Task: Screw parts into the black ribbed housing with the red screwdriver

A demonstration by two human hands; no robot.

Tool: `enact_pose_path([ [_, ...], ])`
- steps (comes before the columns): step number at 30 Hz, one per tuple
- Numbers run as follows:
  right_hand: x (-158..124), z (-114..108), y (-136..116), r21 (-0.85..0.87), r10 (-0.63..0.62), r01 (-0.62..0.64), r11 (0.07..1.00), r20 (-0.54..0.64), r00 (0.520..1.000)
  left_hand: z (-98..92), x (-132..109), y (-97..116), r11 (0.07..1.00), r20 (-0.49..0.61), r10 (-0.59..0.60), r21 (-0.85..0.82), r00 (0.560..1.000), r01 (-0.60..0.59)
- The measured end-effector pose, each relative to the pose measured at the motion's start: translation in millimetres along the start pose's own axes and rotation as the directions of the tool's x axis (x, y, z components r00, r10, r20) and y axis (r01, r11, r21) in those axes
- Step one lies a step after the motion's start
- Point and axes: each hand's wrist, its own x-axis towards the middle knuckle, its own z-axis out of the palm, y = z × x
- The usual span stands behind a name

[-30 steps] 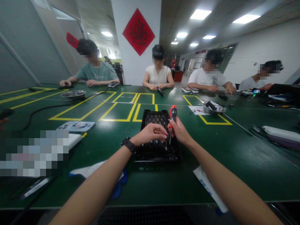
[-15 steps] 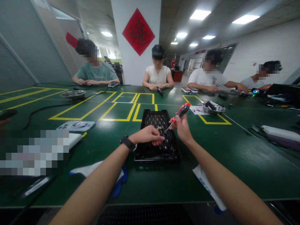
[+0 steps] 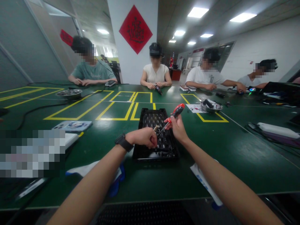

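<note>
In the head view, my right hand (image 3: 179,127) is wrapped round a screwdriver (image 3: 178,109) with a red and black handle. Its thin shaft slants down and left over a black tray (image 3: 143,153), the tip close to my left hand (image 3: 145,137). That hand is closed above the tray, fingers curled down; whatever they grip is hidden. A small brass-coloured piece (image 3: 156,127) stands out just beyond its knuckles. Rows of small shiny shapes line the tray's floor, and several small dark parts (image 3: 165,153) lie at its near right end.
A blue and white glove (image 3: 114,184) lies under my left forearm, a white packet (image 3: 206,184) beside my right one. Left are a phone (image 3: 72,125) and a cable (image 3: 42,107). Metal bowls (image 3: 69,93) stand farther off. Several people sit across the green table (image 3: 234,150).
My left hand has rolled over, its fingers now curled downward beside the screwdriver tip instead of pinched at it. My right hand still holds the screwdriver. The whole view has shifted slightly.
</note>
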Motion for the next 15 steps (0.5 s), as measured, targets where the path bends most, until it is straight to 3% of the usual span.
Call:
enact_pose_path([
  [15, 0.9, 0.3, 1.7, -0.025, -0.001, 0.0, 1.0, -0.02, 1.0, -7.8, -9.9, 4.5, 0.986, 0.111, -0.107, -0.115, 0.988, 0.119],
])
